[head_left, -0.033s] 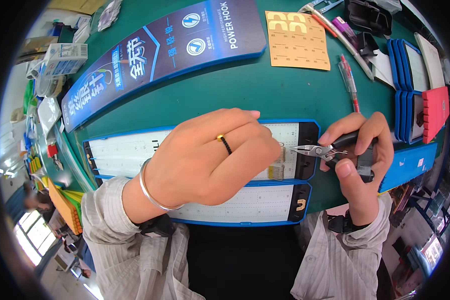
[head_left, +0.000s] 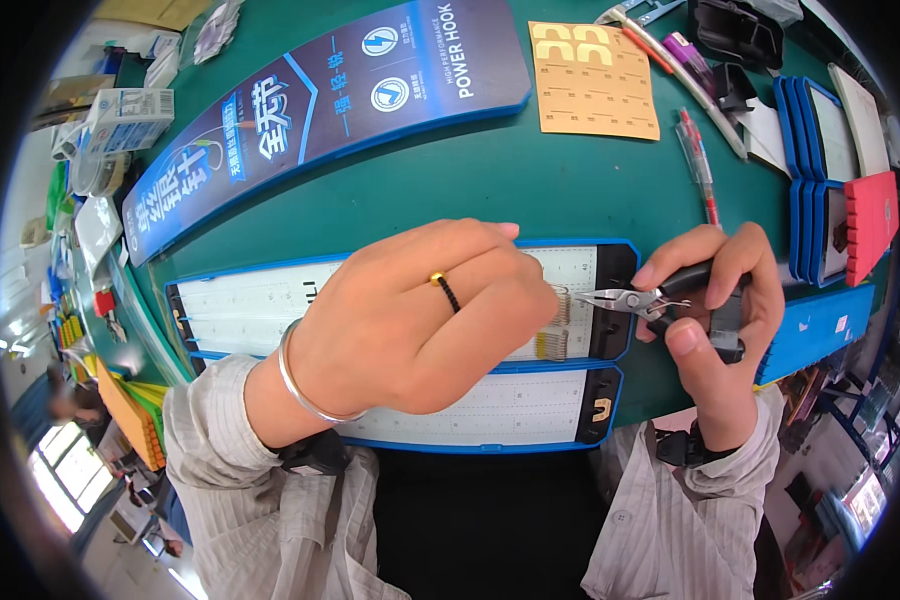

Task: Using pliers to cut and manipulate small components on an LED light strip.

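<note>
Small needle-nosed pliers [head_left: 625,301] pair shiny silver metal with black, plastic-looking grips [head_left: 688,278]. The long, blue-edged white case [head_left: 470,408] looks like smooth plastic. A thin silver bangle [head_left: 285,376] is polished metal; grey-white striped sleeves [head_left: 215,405] are creased, matt cloth. The green surface [head_left: 470,190] has a soft sheen; a rectangular tan sheet [head_left: 595,100] looks like matt paper.

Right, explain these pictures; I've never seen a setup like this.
No machine here, just a person's left hand and right hand. A fisheye camera worn on the head looks down, so straight edges bend. The right hand grips black-handled pliers, tips pointing toward the left hand. The left hand is over an open blue-edged case with white panels; anything it holds is hidden. Thin metal pieces lie beside it in the case. Farther back on the green table lie a long blue printed panel, an orange sheet and a red pen.
</note>
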Motion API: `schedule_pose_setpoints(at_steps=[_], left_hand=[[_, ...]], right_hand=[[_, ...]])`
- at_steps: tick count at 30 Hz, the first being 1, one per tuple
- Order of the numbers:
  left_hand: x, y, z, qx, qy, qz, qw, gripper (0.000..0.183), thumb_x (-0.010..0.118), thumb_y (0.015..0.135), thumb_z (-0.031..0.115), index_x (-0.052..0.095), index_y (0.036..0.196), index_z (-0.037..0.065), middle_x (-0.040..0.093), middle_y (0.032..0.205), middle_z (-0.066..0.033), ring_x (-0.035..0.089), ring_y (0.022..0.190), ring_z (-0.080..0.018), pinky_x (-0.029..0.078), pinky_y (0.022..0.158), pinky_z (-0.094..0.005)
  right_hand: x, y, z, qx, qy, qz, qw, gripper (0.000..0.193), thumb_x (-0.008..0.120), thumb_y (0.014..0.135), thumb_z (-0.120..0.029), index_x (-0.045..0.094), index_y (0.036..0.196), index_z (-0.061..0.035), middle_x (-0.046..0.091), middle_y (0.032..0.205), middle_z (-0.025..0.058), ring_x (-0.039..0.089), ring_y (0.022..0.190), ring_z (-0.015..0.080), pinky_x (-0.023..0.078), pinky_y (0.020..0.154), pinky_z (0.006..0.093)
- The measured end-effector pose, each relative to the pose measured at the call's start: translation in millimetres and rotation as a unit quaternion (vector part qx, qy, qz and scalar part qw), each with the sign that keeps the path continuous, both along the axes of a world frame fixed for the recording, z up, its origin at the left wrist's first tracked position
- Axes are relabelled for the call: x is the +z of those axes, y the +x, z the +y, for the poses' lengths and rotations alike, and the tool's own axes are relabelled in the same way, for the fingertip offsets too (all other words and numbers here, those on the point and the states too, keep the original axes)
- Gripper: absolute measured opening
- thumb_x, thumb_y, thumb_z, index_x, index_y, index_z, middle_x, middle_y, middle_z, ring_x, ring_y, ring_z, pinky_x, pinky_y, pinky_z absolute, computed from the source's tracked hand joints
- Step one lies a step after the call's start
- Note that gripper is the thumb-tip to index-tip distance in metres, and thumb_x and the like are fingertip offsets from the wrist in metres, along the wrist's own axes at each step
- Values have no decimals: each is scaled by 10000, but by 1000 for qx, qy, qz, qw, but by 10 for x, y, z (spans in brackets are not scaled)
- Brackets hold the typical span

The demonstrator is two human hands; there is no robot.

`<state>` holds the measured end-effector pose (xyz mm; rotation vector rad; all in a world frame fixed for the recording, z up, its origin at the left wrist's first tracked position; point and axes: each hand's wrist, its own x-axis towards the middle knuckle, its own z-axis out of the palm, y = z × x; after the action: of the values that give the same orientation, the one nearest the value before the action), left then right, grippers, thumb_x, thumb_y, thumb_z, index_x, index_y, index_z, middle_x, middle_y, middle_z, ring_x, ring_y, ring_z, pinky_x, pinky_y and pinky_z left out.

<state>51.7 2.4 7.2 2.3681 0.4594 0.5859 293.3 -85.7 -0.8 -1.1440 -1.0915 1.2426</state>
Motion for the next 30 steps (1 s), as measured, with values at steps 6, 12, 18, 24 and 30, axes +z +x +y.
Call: schedule_pose_setpoints(at_steps=[6, 12, 18, 24, 30], left_hand=[[-75, -41, -50, 17, 4, -31, 999, 270, 687, 732, -13, 599, 986, 13, 717, 963, -142, 680, 841, -259, 578, 877, -459], [-34, -38, -154, 58, 26, 39, 997, 302, 740, 769, 105, 631, 1046, 55, 683, 1133, -142, 661, 1000, -273, 538, 926, -478], [125, -168, -278, 28, 117, 230, 966, 553, 676, 818, 447, 644, 1221, 70, 601, 1335, -67, 583, 1198, -304, 418, 1035, -505], [-43, -234, -273, 15, 103, 242, 965, 652, 635, 796, 537, 652, 1262, 81, 570, 1378, -54, 524, 1269, -328, 380, 1061, -506], [-64, -260, -244, 7, 80, 236, 968, 677, 652, 760, 574, 671, 1248, 106, 560, 1389, -40, 508, 1281, -340, 365, 1065, -493]], right_hand=[[-13, -49, -11, 6, -35, 21, 999, 419, 803, 802, -93, 390, 874, -80, 664, 987, 252, 649, 868, 163, 539, 781, 256], [-51, -33, 5, -13, -37, 11, 999, 430, 820, 775, -75, 400, 865, -78, 669, 980, 256, 658, 849, 169, 544, 758, 257], [-110, 11, 45, 21, -31, -61, 997, 436, 773, 835, -217, 362, 881, -81, 624, 986, 233, 625, 826, 187, 558, 667, 261], [-141, 68, 59, 61, 32, -120, 990, 423, 791, 817, -220, 388, 850, -95, 645, 950, 246, 623, 783, 179, 539, 643, 256], [-212, 109, 79, 75, 78, -138, 985, 417, 788, 821, -228, 393, 853, -99, 654, 930, 235, 614, 721, 167, 537, 575, 252]])
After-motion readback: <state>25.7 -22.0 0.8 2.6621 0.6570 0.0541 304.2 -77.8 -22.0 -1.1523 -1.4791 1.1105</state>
